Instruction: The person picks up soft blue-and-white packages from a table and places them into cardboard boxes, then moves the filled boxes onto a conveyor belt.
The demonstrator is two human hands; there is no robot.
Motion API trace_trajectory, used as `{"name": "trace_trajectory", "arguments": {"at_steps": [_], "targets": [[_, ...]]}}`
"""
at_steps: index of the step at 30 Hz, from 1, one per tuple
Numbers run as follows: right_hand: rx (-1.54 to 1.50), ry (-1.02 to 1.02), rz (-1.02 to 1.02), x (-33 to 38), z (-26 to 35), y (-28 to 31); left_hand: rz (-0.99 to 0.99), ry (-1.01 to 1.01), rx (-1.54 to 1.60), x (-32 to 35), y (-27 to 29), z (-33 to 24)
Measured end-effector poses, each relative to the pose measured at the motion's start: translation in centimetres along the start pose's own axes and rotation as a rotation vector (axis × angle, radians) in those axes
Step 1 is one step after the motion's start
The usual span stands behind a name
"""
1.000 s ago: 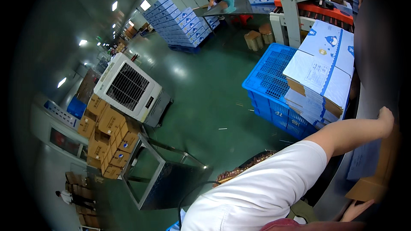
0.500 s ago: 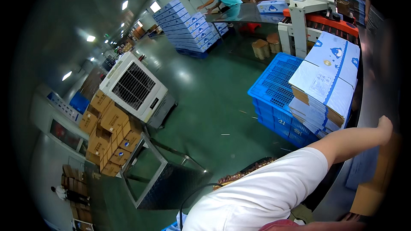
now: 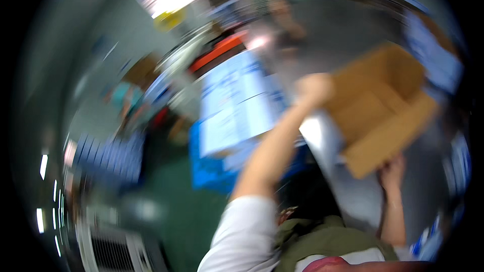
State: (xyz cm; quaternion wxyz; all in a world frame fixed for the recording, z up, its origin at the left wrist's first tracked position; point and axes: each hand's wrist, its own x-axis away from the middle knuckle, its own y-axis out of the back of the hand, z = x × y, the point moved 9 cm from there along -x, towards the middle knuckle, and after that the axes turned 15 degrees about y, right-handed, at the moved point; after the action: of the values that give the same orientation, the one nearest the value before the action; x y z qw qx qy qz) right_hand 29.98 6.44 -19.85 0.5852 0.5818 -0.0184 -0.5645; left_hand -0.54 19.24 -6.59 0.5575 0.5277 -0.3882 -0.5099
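Note:
An open brown cardboard box (image 3: 373, 108) stands on the metal table (image 3: 348, 191), its flaps spread and its brown inside showing. At the box's left edge my left hand (image 3: 315, 90) is closed on the cardboard, blurred by motion. My right hand (image 3: 392, 171) grips the near edge of the same box, with some of its fingers hidden by a flap. Left of my left forearm, flat white-and-blue cartons (image 3: 232, 108) are stacked on a blue plastic crate (image 3: 204, 171).
Beyond the stack is a carton-sealing machine (image 3: 219, 50) with an orange-red part. Another person's arm (image 3: 282, 7) reaches in across the table. More white-and-blue cardboard (image 3: 431, 53) lies at the right. An air cooler (image 3: 113, 247) and a carton pallet (image 3: 111, 156) are at the left.
The view has swung to the right and is blurred. The brown box, partly cut off before, now shows whole between my hands, and my right hand has come into clear view.

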Motion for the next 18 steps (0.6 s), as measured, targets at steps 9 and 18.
{"name": "trace_trajectory", "arguments": {"at_steps": [9,18], "targets": [[0.027,-0.278,0.268,2.1,-2.7,0.6,-0.026,0.097,0.403,0.6,2.3,2.1],[0.662,-0.587,0.091,1.9,-15.8,22.9,0.039,0.066,0.524,-0.7,-0.2,2.0]]}}
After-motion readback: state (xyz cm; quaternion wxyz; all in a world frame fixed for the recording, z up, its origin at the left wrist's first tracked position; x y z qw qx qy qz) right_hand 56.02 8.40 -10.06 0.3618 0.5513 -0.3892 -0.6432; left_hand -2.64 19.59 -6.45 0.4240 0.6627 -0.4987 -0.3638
